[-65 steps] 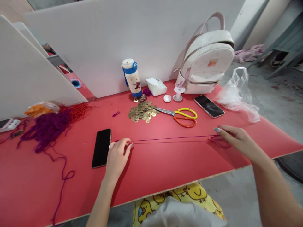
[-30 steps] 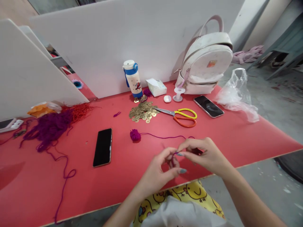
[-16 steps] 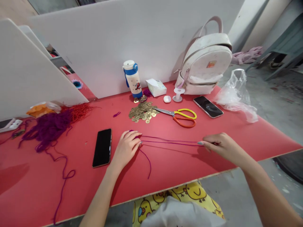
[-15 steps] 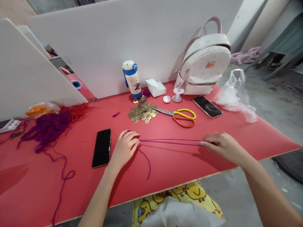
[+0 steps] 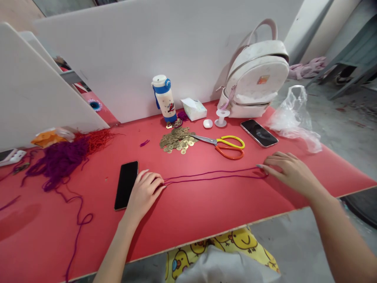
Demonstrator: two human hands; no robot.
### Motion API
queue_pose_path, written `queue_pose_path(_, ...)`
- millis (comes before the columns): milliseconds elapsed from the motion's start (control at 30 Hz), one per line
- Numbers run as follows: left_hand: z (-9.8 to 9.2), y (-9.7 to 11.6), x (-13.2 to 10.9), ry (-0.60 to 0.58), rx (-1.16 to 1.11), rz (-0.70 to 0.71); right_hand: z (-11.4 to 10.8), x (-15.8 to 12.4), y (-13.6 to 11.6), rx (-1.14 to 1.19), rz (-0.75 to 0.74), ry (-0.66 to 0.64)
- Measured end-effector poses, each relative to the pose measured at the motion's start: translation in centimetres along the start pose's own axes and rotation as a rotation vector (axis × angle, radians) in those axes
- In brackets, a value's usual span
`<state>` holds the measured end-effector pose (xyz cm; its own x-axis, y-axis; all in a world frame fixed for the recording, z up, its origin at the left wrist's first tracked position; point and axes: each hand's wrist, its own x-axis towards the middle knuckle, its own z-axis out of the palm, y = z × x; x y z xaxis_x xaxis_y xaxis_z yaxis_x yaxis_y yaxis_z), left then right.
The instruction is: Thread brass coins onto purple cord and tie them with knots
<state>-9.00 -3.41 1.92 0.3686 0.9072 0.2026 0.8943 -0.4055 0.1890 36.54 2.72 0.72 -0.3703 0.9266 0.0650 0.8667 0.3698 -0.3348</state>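
A thin purple cord (image 5: 212,175) runs doubled across the red table (image 5: 206,204), a little slack, between my two hands. My left hand (image 5: 144,192) rests on the table beside a black phone (image 5: 126,184), its fingers curled over the cord's left end. My right hand (image 5: 290,171) lies low on the table at the right, its fingertips pinching the cord's other end. A heap of brass coins (image 5: 176,139) and yellow-and-orange scissors (image 5: 225,145) lie just behind the cord.
At the back stand a white bottle (image 5: 163,98), a tissue pack (image 5: 193,108), a white spool (image 5: 221,116) and a white backpack (image 5: 256,74). A second phone (image 5: 259,133) and a plastic bag (image 5: 294,114) lie right. Purple and red cord piles (image 5: 64,155) lie left.
My hands came together over the cord a second ago, then pulled apart. Since half a second ago the left hand slid nearer the phone, the right hand moved farther right, and the loose tail is gone.
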Motion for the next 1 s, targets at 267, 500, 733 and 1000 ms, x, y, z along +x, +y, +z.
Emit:
queue_pose_path(267,-0.1,-0.5,-0.3,-0.020,-0.048,-0.059,0.6,0.2,2.0,-0.049,0.030,0.098)
queue_pose_path(500,-0.5,-1.0,-1.2,-0.004,-0.062,-0.119,1.0,3.1,-1.2,-0.109,0.001,0.178)
queue_pose_path(733,0.9,-1.0,-2.2,0.064,0.009,-0.188,3.1,9.6,-3.4,-0.160,0.093,0.077)
queue_pose_path(1000,0.6,-0.7,-3.2,0.090,0.048,-0.241,2.2,9.1,-6.9,-0.147,0.173,-0.124)
